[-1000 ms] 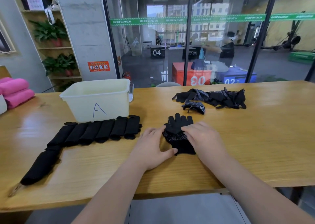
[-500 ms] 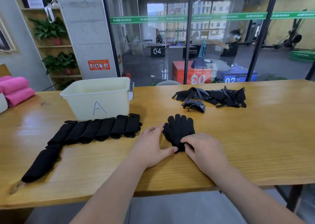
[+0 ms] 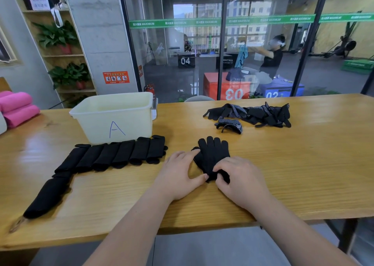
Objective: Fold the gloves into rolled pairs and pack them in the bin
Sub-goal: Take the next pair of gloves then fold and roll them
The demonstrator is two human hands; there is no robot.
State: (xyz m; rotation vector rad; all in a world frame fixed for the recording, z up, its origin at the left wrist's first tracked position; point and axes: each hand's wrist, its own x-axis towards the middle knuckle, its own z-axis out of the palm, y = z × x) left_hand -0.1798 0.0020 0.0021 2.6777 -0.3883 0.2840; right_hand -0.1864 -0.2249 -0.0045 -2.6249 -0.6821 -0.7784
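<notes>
Lying flat on the wooden worktop (image 3: pixel 303 164), right in front of the person, are the black gloves (image 3: pixel 212 154). Their fingers point to 12 o'clock and the cuff end is at 6 o'clock. They look like two gloves laid one on top of the other, but I cannot tell for sure.

The left hand (image 3: pixel 178 174) rests on the worktop at the 9 o'clock side of the gloves. Its fingers are almost straight and a little spread. One fingertip touches the thumb part of the gloves, and the thumb reaches toward the cuff. This hand holds nothing.

The right hand (image 3: pixel 240 180) is at the 5 o'clock side of the gloves. Its fingers are curled and pinch the cuff end, which is bunched up under them.

The bin (image 3: pixel 115 119) stands upright at 10 o'clock from the gloves. It is pale and has a blue letter A on its front.

A row of rolled pairs (image 3: pixel 121 154) lies just in front of the bin, side by side and touching. One long roll (image 3: pixel 48 196) lies at 8 o'clock, near the worktop's close edge.

A loose pile of gloves (image 3: pixel 253 114) sits at 1 o'clock, well apart from the hands.

Pink rolls (image 3: pixel 18 109) lie at the far 9 o'clock end.
</notes>
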